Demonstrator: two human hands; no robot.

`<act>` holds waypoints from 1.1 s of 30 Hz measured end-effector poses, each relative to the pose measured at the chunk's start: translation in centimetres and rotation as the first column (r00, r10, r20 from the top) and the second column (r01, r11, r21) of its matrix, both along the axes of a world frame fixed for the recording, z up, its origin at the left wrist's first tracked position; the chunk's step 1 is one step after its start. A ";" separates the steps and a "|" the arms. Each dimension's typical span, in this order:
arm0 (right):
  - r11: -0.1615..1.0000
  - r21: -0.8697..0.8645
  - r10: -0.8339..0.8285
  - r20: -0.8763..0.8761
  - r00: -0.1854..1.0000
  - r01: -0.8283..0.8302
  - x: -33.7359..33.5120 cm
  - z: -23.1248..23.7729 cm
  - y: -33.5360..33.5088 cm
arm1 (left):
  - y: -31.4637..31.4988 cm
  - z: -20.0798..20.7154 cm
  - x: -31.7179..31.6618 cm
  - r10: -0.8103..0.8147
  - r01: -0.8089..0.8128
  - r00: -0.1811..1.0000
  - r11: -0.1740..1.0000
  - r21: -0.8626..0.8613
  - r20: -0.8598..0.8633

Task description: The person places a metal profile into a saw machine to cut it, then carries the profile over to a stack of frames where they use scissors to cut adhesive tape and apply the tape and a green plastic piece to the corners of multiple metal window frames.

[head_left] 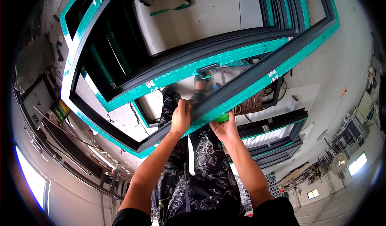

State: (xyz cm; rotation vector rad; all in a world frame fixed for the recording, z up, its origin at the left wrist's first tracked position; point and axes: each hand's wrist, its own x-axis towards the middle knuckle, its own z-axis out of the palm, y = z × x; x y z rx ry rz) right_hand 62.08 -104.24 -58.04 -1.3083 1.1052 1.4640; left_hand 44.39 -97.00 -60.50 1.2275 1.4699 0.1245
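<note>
Your dark frame (249, 76) lies across your lap, tilted in the view, and both your hands are on its near bar. That bar's long axis runs from the lower left, by your left hand (181, 115), up to the far upper right, so most of its length stretches away beyond your right hand (226, 127). Of your 2 hands, the left is nearer the lower-left corner.

Your left fingers bend over the bar's inner edge and look clamped on it; the thumb is hidden. Your right hand is at the outer edge, thumb and fingers closed around a small bright-green object (222, 117); you cannot tell what it is, or whether it presses on the bar.

Green film (241, 95) covers the outer face, carrying pale print and red-and-white marks (273, 73). A second frame (193, 68) beyond it has similar print. At far left, a yellow-and-green container (60, 111) is printed, and a panel shows 1 yellow warning triangle (39, 102).
</note>
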 end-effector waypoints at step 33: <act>0.729 0.666 0.374 -0.199 0.906 -0.155 5.7 -13.9 4.7 | 6.1 -0.9 7.8 -0.220 0.336 0.917 0.874 0.350 -0.333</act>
